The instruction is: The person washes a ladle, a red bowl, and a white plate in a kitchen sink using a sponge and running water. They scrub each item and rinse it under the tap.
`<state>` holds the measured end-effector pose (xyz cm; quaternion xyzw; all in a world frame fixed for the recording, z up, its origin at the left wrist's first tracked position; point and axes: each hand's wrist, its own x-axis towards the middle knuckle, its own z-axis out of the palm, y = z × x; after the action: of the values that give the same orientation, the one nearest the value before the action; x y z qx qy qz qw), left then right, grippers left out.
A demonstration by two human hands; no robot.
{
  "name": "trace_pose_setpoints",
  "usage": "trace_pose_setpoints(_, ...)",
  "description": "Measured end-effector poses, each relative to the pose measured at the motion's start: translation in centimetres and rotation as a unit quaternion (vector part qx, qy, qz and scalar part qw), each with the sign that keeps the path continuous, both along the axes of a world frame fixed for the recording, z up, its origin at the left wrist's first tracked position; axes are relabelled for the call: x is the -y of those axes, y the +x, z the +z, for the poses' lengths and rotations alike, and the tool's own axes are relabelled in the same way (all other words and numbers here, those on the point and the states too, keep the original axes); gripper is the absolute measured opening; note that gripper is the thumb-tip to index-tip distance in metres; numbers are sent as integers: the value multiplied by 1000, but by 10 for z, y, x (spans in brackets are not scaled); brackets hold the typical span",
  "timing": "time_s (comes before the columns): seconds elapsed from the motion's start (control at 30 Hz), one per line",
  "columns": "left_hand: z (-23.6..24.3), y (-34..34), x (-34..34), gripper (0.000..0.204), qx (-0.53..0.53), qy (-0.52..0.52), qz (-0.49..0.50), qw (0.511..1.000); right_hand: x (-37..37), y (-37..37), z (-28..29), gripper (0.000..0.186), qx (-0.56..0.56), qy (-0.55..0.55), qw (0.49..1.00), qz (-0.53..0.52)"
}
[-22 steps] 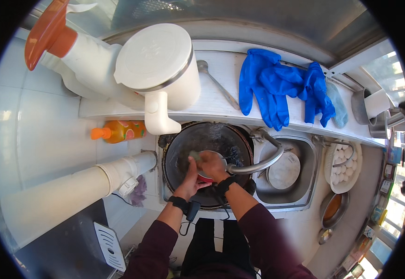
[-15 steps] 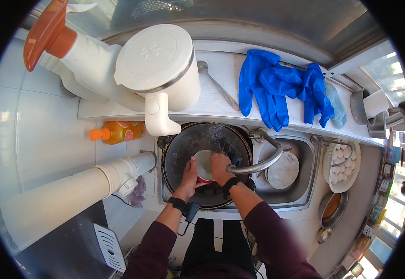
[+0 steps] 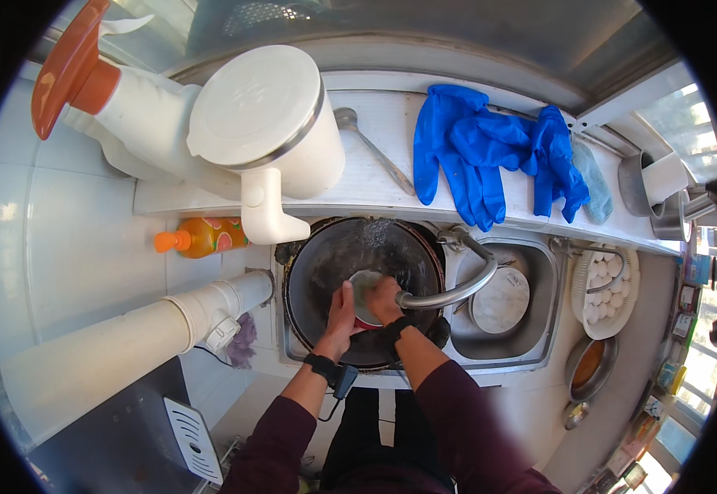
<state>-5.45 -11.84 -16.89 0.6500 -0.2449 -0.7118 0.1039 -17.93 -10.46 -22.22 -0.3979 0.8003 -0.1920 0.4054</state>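
Note:
My left hand point(image 3: 342, 317) grips a small red-and-white bowl point(image 3: 368, 323) by its left side, thumb along the rim. My right hand point(image 3: 385, 299) is inside the bowl with curled fingers around or against something greenish, too hidden to name. Both hands are over a large dark pan point(image 3: 315, 317) sitting in the left sink basin, with water splashing at its back. The curved metal faucet point(image 3: 449, 293) reaches across the pan just right of my right hand.
The right basin point(image 3: 490, 346) holds plates point(image 3: 498, 300). A shelf point(image 3: 375, 198) carries a white kettle point(image 3: 251, 103), spoon point(image 3: 379, 156) and blue gloves point(image 3: 457, 148). An orange bottle point(image 3: 210, 239) and white pipe point(image 3: 95, 354) are left; an egg basket point(image 3: 589, 321) and metal bowl point(image 3: 589, 370) are right.
My right hand has moved from above the left part of the bowl to its right side, fingers down inside. The view has shifted slightly; my left hand still grips the bowl.

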Motion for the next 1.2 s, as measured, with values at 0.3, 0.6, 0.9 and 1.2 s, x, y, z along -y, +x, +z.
trace_pose_setpoints(0.3, -2, 10, 3, 82, -30, 1, -9, 1000, -11, -8, -10, 21, -115, -23, 962, 247)
trace_pose_setpoints(0.6, -4, 19, 6, 99, -166, 104, 31, 980, 4, 5, 1, 37, 351, -7, 929, -116)
trace_pose_setpoints(0.9, 3, 7, 2, 90, -65, 7, -40, 997, -13, -36, 35, 29, -187, 1, 970, 154)
trace_pose_setpoints(1.2, -6, 12, 16, 92, -101, 100, 12, 990, 4, -11, 5, 20, 105, -13, 981, 162)
